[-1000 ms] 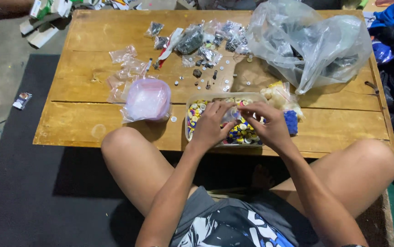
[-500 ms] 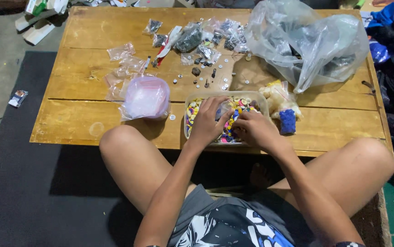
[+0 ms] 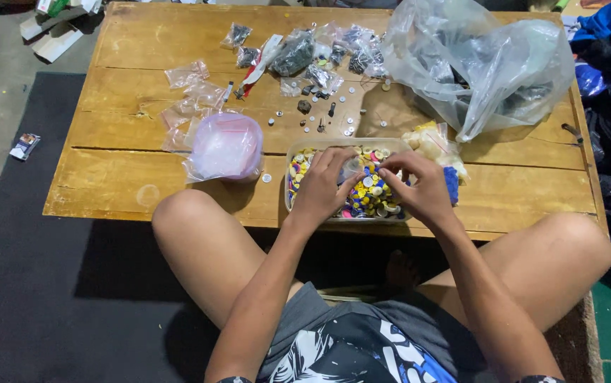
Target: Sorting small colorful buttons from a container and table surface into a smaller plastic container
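- A small zip bag holding something pink is lying on the wooden table, left of the tray.
- The left hand is resting in the clear tray of colourful buttons, fingers loosely curled over a small clear piece.
- The right hand is pinching among the buttons, fingertips pressed together.
- A large clear plastic bag is sitting beyond, far right.

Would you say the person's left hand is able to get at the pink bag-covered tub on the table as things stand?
Probably yes: the left hand rests in the tray of coloured buttons, and the pink tub stands just to its left on the wooden table, with only bare wood and one small button between them.
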